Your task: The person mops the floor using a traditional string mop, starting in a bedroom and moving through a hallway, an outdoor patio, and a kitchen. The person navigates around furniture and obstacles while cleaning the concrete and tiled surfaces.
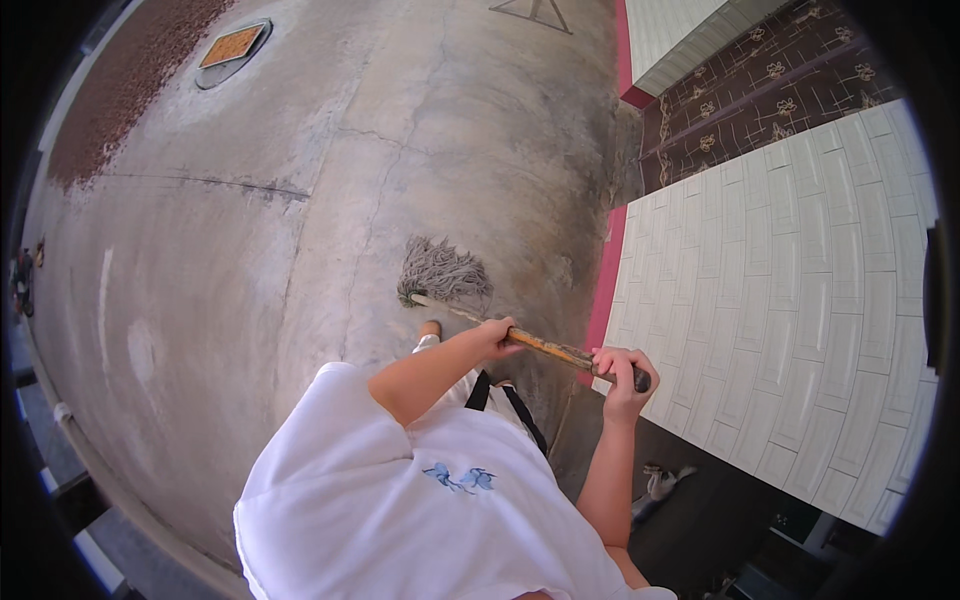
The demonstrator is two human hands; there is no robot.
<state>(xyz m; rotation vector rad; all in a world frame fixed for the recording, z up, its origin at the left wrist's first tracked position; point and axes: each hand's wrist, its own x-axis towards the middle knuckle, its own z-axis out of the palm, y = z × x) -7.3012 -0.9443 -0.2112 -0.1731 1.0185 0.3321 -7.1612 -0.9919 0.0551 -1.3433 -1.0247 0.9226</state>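
L hand (499,338) + R hand (622,376) gripping worn brown wooden handle (550,347)
Grey string mop head (445,272) on grey concrete floor (330,230); white brick-patterned wall (770,300) w/ pink base strip (605,275) close on my R, orange rectangular panel (231,46) far ahead L.

The cracked grey concrete floor (220,270) carries a stringy grey mop head (445,272) and a reddish-brown spread (115,95).

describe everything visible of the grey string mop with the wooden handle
The grey string mop has a shaggy, fabric-looking head fanned out on the grey concrete floor. Its long, worn, wooden-looking handle is pale near the head, orange-brown higher up, dark at the tip, slanting toward the right. The bare left hand grips it partway up, the bare right hand near its top.
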